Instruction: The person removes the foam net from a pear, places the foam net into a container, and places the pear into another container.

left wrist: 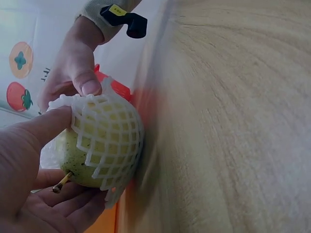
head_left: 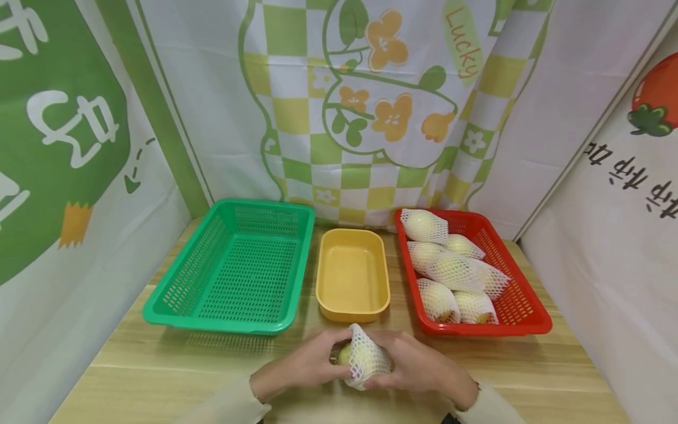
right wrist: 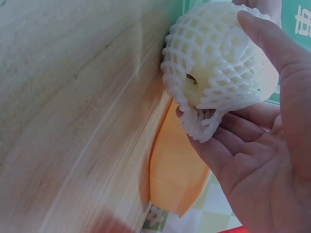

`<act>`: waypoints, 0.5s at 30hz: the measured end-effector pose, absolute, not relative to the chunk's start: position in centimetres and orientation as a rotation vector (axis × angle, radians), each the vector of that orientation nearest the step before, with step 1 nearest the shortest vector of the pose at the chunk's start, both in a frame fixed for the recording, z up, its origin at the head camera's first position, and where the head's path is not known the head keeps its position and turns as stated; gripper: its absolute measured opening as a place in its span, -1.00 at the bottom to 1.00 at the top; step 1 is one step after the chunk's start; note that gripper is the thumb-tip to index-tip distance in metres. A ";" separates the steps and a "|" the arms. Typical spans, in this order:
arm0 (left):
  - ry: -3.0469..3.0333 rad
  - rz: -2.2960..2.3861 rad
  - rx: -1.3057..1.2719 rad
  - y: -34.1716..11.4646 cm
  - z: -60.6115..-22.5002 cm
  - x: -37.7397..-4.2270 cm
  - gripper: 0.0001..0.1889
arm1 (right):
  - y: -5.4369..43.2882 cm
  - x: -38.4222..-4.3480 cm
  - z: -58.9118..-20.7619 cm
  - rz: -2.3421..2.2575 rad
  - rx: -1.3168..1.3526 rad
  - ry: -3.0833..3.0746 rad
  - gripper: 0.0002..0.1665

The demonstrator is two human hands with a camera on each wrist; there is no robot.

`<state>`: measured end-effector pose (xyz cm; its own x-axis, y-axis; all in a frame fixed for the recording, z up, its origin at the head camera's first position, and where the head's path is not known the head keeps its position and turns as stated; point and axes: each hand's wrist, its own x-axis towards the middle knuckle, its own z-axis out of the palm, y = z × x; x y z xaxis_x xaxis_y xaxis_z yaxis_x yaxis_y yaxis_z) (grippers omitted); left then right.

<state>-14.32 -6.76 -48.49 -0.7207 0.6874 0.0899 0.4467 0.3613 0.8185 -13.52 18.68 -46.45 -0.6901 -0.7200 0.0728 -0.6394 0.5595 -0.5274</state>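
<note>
Low over the table, in the head view, a pale green pear in a white foam net (head_left: 366, 358) sits between both hands. My left hand (head_left: 320, 358) grips the stem end, thumb on the net's edge and fingers beneath. In the left wrist view the pear's bare skin (left wrist: 73, 158) and brown stem (left wrist: 62, 182) stick out of the net (left wrist: 114, 131). My right hand (head_left: 415, 360) holds the other end, with its thumb on the net and its fingers cupped below. There, in the right wrist view, the net's gathered tip (right wrist: 199, 124) lies by the fingers.
Behind the hands stands a yellow tray (head_left: 352, 282) with nothing in it. A green basket (head_left: 246, 282), also without contents, stands on the left. The red basket (head_left: 521, 297) on the right holds several netted pears (head_left: 455, 268). Printed cloth (head_left: 365, 147) hangs behind the wooden table (head_left: 132, 377).
</note>
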 end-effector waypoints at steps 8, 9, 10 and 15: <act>2.390 1.252 1.021 -6.7 -48.8 -14.7 -0.58 | 18.6 -13.5 -46.3 -0.804 -1.127 2.622 -0.18; 2.388 1.258 1.028 -6.7 -48.8 -14.7 -0.58 | 18.6 -13.5 -46.3 -0.801 -1.126 2.622 -0.17; 2.383 1.267 1.038 -6.7 -48.8 -14.8 -0.58 | 18.6 -13.5 -46.2 -0.801 -1.123 2.619 -0.17; 2.325 1.332 1.063 -7.2 -49.0 -14.6 -0.53 | 18.7 -13.5 -46.0 -0.810 -1.131 2.598 -0.11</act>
<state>-14.59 -7.22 -48.98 -0.6993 0.7032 0.1283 0.4664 0.3129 0.8274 -13.53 18.67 -46.01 -0.6894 -0.7233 0.0389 -0.6173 0.5586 -0.5540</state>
